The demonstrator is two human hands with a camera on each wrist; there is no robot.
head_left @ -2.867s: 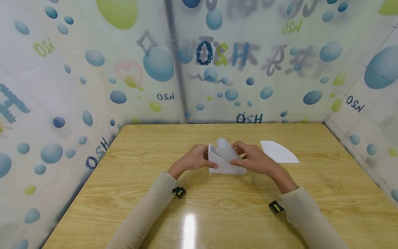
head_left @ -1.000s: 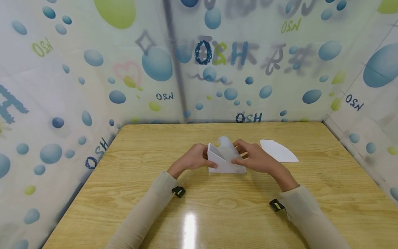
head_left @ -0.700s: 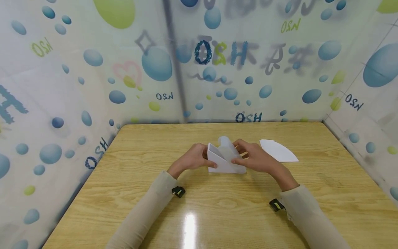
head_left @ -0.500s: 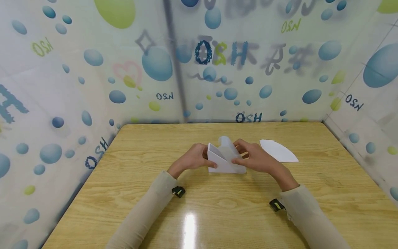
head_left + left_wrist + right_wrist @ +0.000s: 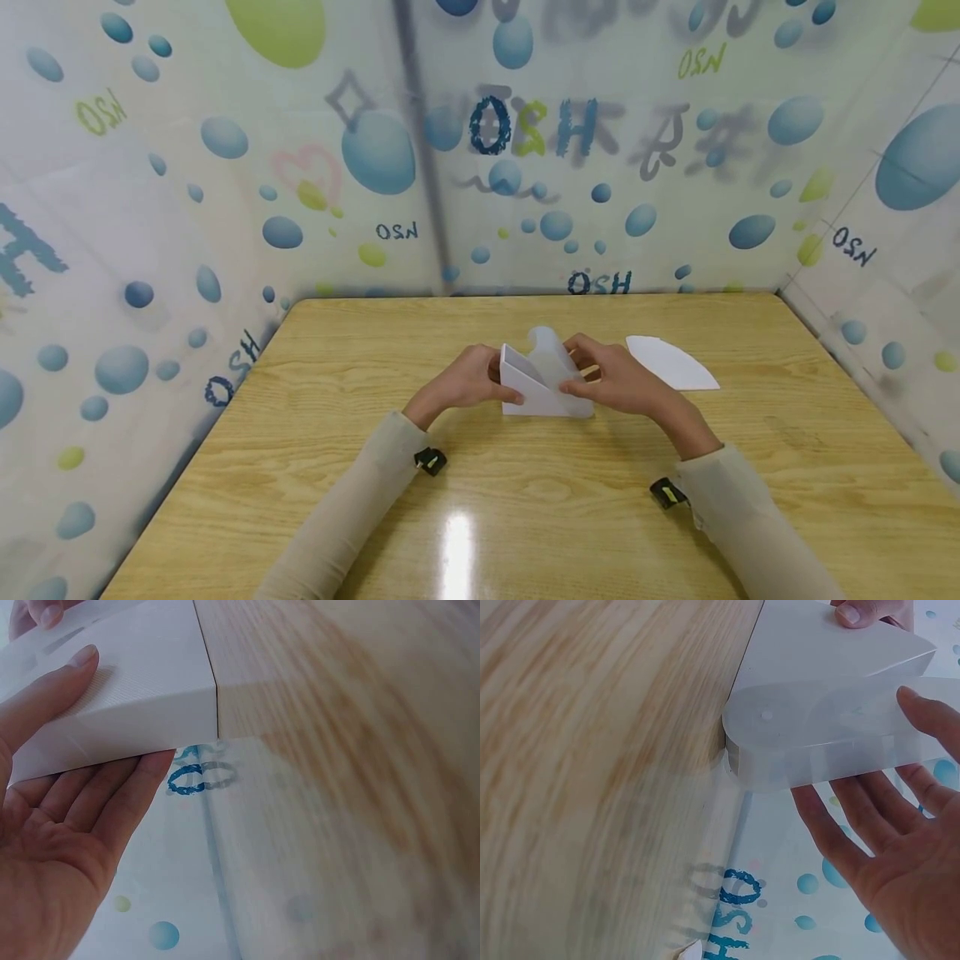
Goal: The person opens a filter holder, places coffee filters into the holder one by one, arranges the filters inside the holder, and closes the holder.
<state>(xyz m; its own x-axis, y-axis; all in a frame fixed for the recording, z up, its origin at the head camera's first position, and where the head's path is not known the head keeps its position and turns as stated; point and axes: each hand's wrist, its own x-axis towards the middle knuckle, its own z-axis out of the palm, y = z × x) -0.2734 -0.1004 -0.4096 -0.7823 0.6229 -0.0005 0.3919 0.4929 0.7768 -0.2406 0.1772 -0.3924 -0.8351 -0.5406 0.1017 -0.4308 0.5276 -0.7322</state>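
Observation:
A white box (image 5: pixel 528 398) with a slanted open top stands on the table near the middle. A translucent cover (image 5: pixel 550 358) with rounded ends is fitted at its right side and tilts up and back; in the right wrist view the cover's rounded lower end overlaps the box. My left hand (image 5: pixel 474 379) grips the box's left end, thumb on the front face and fingers on the opposite side. With thumb and fingers on opposite sides, my right hand (image 5: pixel 618 379) holds the cover. The far fingers of both hands are partly hidden in the head view.
A white fan-shaped piece (image 5: pixel 671 364) lies on the wooden table (image 5: pixel 525 508), just beyond and right of my right hand. Behind the table hangs a patterned backdrop (image 5: pixel 480 208), with side panels at left and right.
The cover has swung slightly upward and to the right, opening a wider gap from the box's left wall. Both hands keep their hold and have hardly moved.

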